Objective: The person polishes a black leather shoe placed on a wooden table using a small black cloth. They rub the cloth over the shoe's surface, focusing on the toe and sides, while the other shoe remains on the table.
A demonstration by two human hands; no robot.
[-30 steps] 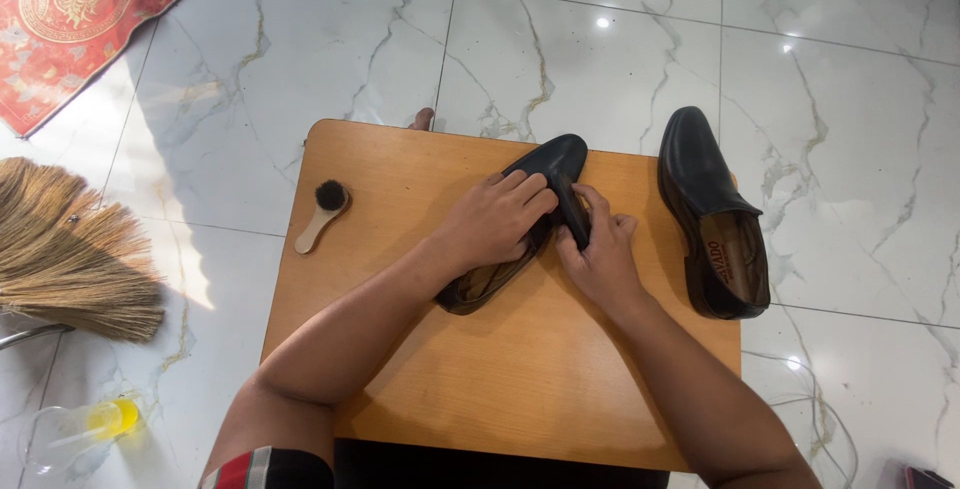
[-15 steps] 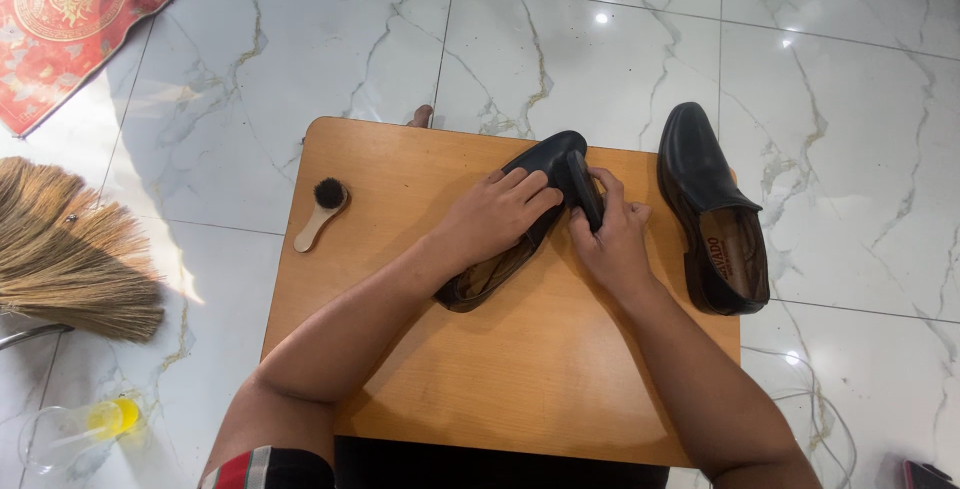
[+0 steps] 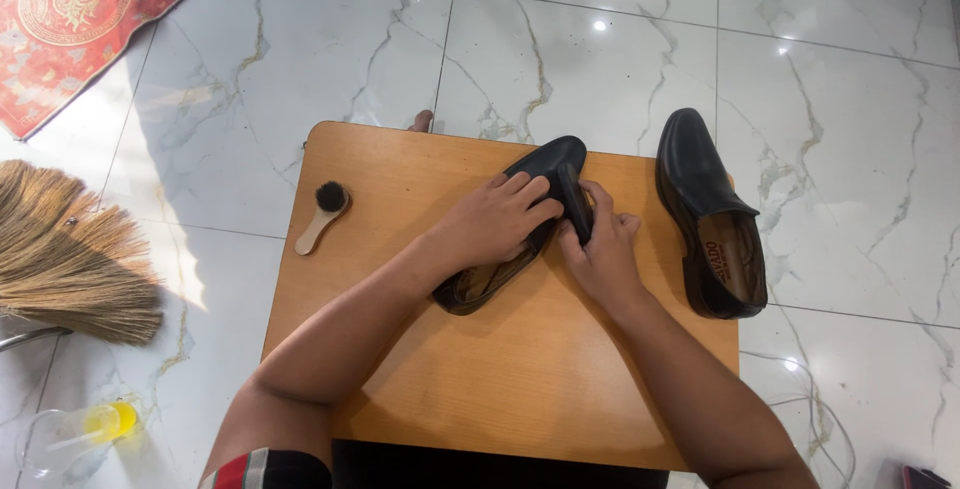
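Mid-table (image 3: 520, 389), both hands' (image 3: 497, 221) (image 3: 603, 257) grip pressed around black shoe (image 3: 548, 164), far edge close beyond its toe.

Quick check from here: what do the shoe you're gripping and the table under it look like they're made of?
Black shoe under the left hand and right hand: likely smooth leather or a leather look-alike, with a soft sheen on the toe and a tan lining inside. Table: orange-brown wood or wood-look laminate, with faint grain, a semi-gloss surface and rounded corners.

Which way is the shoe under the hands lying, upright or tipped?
Tipped: the black shoe lies on its side on the wooden table, opening facing sideways, left hand pressing on top.
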